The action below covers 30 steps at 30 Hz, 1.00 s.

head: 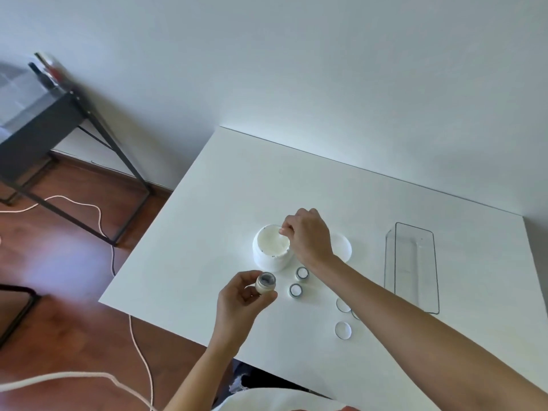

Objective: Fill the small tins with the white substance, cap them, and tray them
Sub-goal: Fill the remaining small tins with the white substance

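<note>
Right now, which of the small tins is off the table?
The tin gripped in the left hand, near the table's front edge. The other two tins sit on the table.

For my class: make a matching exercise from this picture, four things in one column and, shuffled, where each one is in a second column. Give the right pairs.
Things
1. Small tin
2. Big white jar
3. Clear tray
4. Jar lid

Places
A. On the table, partly hidden behind the right wrist
B. Under the right hand, open
C. In the grip of the left hand
D. Right side of the table, nothing in it

Pairs: 1-C, 2-B, 3-D, 4-A
</note>
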### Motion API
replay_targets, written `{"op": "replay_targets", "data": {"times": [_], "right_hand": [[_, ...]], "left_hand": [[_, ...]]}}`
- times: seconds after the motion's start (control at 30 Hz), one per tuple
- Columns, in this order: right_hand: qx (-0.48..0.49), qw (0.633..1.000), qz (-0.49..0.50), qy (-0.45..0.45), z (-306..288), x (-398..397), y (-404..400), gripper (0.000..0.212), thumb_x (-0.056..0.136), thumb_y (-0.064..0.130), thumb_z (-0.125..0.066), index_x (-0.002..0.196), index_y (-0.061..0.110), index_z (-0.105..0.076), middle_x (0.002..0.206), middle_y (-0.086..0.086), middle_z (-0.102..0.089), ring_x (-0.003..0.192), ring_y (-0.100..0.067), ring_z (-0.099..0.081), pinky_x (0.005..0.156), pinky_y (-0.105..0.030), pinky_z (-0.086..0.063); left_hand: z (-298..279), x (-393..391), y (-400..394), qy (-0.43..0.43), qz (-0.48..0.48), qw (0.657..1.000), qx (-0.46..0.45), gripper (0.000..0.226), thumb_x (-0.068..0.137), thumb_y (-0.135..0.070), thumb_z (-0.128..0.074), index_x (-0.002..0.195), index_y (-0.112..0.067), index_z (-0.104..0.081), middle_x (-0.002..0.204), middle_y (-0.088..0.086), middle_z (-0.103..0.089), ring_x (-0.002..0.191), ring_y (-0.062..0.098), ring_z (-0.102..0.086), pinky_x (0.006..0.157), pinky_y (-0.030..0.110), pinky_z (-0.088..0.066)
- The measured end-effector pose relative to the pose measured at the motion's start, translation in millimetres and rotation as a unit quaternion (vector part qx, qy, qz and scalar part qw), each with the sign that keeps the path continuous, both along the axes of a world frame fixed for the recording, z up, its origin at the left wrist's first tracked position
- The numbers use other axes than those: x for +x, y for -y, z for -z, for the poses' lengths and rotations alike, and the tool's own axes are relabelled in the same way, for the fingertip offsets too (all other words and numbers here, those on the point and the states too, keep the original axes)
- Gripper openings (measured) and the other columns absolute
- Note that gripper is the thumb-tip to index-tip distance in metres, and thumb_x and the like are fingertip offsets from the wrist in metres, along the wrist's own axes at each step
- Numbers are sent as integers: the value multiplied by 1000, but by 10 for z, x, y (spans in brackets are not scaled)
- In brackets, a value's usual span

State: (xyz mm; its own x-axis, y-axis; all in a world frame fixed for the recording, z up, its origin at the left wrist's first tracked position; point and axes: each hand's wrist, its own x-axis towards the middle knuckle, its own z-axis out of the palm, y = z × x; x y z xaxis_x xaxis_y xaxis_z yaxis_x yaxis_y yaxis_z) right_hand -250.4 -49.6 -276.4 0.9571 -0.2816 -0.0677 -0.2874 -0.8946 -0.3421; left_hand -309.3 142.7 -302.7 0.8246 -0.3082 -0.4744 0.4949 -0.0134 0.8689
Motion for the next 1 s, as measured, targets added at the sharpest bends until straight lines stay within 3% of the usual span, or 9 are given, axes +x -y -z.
{"op": "replay_targets", "data": {"times": [0.07,0.17,0.27,0.37,0.57,0.67,0.8,0.9,1.0], "right_hand": [[-42,998,-28,-31,83,-39,34,18,96,22,-53,95,16,-70,95,-3,-60,88,-24,-50,79,-29,-40],[-30,998,-17,-56,145,-84,42,16,95,20,-54,94,13,-68,96,-6,-61,90,-26,-54,81,-30,-39],[27,997,27,-73,156,-93,31,15,93,20,-58,82,11,-64,94,-9,-63,91,-27,-56,80,-32,-42],[122,985,94,-84,156,-105,54,21,88,19,-64,69,12,-58,81,-6,-66,81,-25,-62,68,-29,-46],[232,948,213,-51,132,-197,222,24,86,19,-67,69,1,-64,58,8,-57,58,-10,-53,57,-23,-40],[273,922,268,-59,84,-244,317,29,87,22,-66,67,1,-63,56,6,-55,56,-12,-50,49,-21,-36],[354,879,310,-74,-31,-306,399,33,88,23,-65,62,8,-52,55,1,-43,57,-18,-40,57,-26,-33],[405,850,319,-105,-174,-340,420,36,89,27,-66,59,13,-51,47,7,-38,45,-10,-34,49,-22,-27],[449,826,314,-135,-267,-360,372,23,89,27,-65,74,11,-59,69,-3,-40,57,-16,-28,52,-22,-22]], "left_hand": [[5,-9,12,-4,-4,1000,-8,31,76,3,-82,101,-13,-72,94,2,-79,80,10,-73,71,16,-54],[8,9,19,-5,-16,1000,-19,32,76,4,-82,101,-12,-72,95,4,-79,84,12,-74,72,17,-56],[4,35,32,-1,-22,1000,-18,33,75,2,-84,102,-13,-73,96,4,-79,85,13,-75,73,18,-56],[6,47,45,1,-29,999,-12,32,75,2,-84,102,-13,-73,95,5,-79,82,12,-74,73,18,-56],[44,62,31,-11,-60,998,0,34,75,7,-82,104,-7,-69,97,-1,-79,85,11,-76,70,15,-55],[69,88,62,-7,-60,998,15,36,74,8,-82,103,-8,-67,95,-2,-79,84,10,-75,69,14,-55],[99,136,158,2,-53,998,42,36,72,7,-83,100,-10,-67,91,-4,-78,81,7,-74,67,14,-54],[110,196,244,5,-51,997,56,37,72,6,-83,99,-13,-67,90,-5,-79,84,9,-75,69,18,-56],[106,234,291,6,-55,997,54,38,72,7,-82,100,-13,-67,93,-5,-79,87,9,-75,70,19,-56]]}}
